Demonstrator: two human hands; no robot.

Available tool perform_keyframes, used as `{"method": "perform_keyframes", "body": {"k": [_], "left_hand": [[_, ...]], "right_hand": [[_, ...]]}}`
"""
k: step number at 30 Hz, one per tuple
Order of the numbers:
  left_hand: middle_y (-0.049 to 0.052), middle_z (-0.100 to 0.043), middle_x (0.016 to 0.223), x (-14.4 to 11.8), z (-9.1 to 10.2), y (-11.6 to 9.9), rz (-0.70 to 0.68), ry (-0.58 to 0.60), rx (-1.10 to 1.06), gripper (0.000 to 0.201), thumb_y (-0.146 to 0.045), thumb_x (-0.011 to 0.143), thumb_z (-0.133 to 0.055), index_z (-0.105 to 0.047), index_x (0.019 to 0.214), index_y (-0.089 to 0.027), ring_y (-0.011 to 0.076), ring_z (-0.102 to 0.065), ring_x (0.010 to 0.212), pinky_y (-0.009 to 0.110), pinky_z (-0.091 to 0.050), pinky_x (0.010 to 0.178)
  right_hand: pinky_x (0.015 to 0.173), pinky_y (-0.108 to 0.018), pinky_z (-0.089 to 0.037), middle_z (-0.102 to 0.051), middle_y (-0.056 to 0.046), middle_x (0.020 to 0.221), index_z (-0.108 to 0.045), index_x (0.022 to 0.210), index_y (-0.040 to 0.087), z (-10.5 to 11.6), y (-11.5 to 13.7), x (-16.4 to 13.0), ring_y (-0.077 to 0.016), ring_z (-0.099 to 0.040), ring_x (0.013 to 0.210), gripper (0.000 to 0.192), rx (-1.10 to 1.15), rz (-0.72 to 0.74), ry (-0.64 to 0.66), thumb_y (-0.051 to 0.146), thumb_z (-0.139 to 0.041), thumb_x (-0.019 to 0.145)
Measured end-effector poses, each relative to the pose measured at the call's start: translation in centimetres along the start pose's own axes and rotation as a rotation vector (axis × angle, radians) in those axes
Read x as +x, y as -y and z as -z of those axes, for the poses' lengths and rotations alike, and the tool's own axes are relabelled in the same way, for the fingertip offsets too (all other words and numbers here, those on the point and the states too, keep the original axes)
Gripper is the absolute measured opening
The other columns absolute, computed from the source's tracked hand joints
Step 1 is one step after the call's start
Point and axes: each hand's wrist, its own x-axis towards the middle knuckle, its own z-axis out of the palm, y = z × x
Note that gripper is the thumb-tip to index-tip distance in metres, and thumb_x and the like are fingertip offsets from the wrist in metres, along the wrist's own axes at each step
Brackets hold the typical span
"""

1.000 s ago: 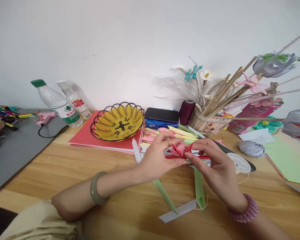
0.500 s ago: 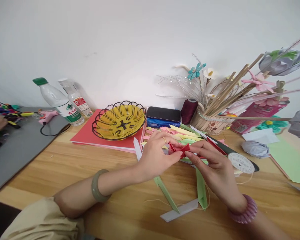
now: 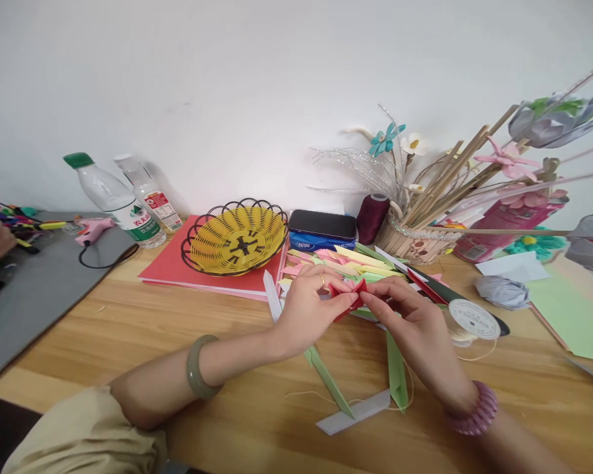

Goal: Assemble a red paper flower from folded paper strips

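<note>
A yellow wire basket (image 3: 237, 238) sits on red card sheets (image 3: 178, 270) up and left of the hands. Two water bottles (image 3: 121, 201) and a pink glue gun (image 3: 93, 230) lie farther left. A dark phone (image 3: 322, 224) lies just beyond the hands; a thread spool (image 3: 477, 319) rests immediately right.

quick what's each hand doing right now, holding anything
Left hand: closed, pinching the red folded paper piece.
Right hand: closed, pinching the same piece from the other side.
</note>
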Motion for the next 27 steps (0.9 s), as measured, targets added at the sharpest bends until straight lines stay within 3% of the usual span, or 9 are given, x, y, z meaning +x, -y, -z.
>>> {"method": "perform_keyframes", "body": {"k": [10, 18, 27], "left_hand": [[0.004, -0.062, 0.079, 0.31, -0.18, -0.22, 0.166, 0.009, -0.056, 0.006, -0.02, 0.067, -0.064, -0.063, 0.065, -0.015, 0.0151, -0.057, 0.081, 0.029, -0.043, 0.079], [0.001, -0.06, 0.07, 0.54, -0.17, -0.16, 0.343, 0.043, -0.294, 0.009, -0.022, 0.064, -0.065, -0.061, 0.063, -0.014, 0.0124, -0.055, 0.068, 0.026, -0.044, 0.068], [-0.002, -0.053, 0.06, 0.25, -0.54, 0.7, 0.387, 0.086, -0.361, 0.017, -0.029, 0.068, -0.061, -0.056, 0.065, -0.013, 0.0091, -0.048, 0.057, 0.023, -0.039, 0.057]], "right_hand": [[0.074, -0.029, -0.039, -0.059, -0.002, 0.077, -0.063, 0.073, 0.02, 0.0, -0.08, 0.49, -0.017, -0.053, 0.077, 0.025, 0.145, -0.142, 0.059, 0.041, -0.053, 0.08], [0.076, -0.029, -0.04, -0.061, -0.002, 0.076, -0.062, 0.07, 0.019, -0.06, -0.54, 0.75, -0.0179, -0.054, 0.079, 0.023, 0.256, -0.214, 0.118, 0.041, -0.057, 0.076], [0.072, -0.03, -0.042, -0.058, -0.002, 0.075, -0.057, 0.07, 0.019, -0.31, -0.51, 0.54, -0.0179, -0.054, 0.075, 0.028, 0.212, -0.23, 0.145, 0.046, -0.053, 0.078]]}}
